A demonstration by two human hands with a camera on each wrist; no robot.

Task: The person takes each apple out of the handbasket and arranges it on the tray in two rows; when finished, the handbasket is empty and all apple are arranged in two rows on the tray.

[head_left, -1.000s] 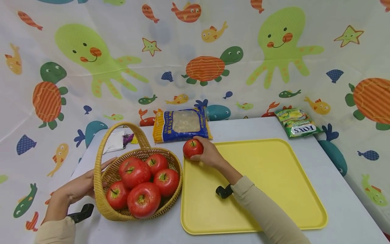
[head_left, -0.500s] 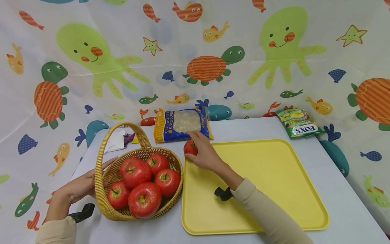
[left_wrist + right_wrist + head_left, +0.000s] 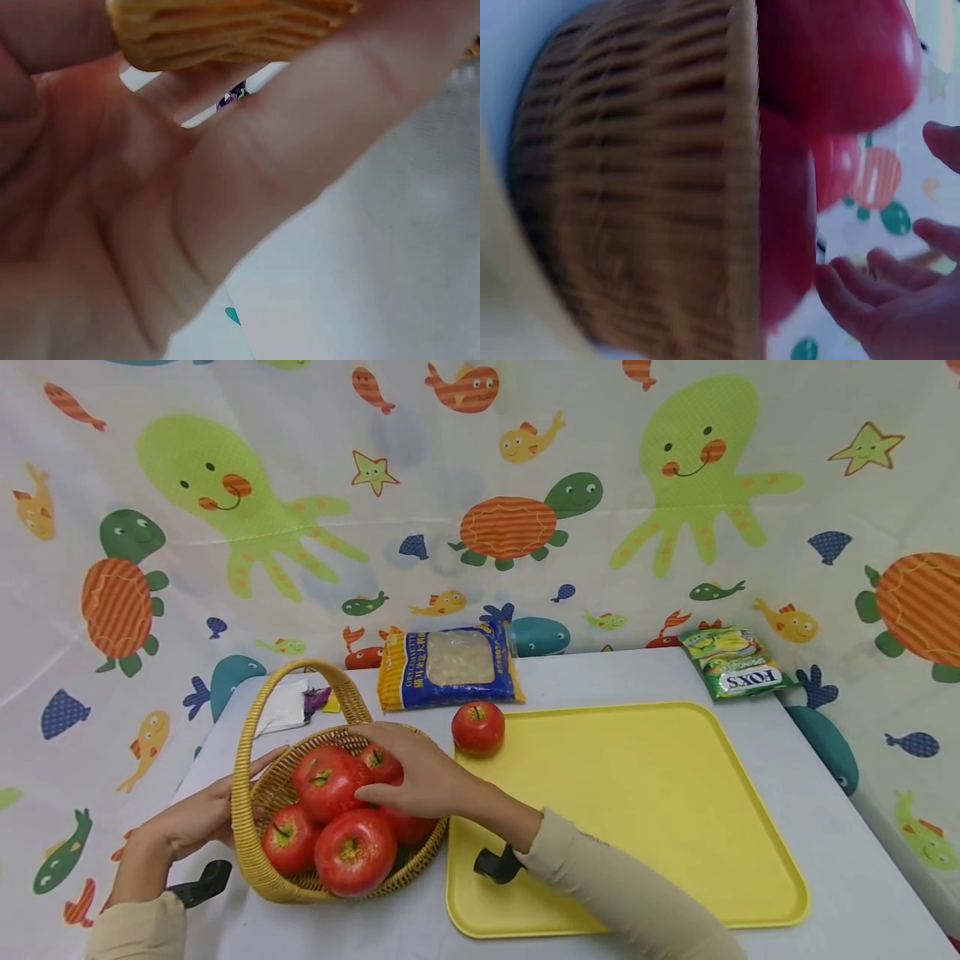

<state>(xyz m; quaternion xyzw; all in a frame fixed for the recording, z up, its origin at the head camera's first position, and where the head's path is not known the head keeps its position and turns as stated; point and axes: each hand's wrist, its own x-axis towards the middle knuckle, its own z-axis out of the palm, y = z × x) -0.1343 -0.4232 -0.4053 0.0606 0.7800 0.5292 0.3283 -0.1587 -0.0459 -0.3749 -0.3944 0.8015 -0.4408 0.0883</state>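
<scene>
Sea-creature cloth hangs behind a pale surface bearing a wicker basket of tomatoes and a yellow tray. One tomato sits alone at the tray's far left corner. The right hand reaches into the basket with fingers spread, apart and relaxed, over the tomatoes in the basket, gripping none. The left hand rests flat against the basket's outer wall, fingers straight. A pasta bag and a green packet lie near the back edge.

right hand hiding one tomato, grip perhaps loose, wrist views blurred
</scene>
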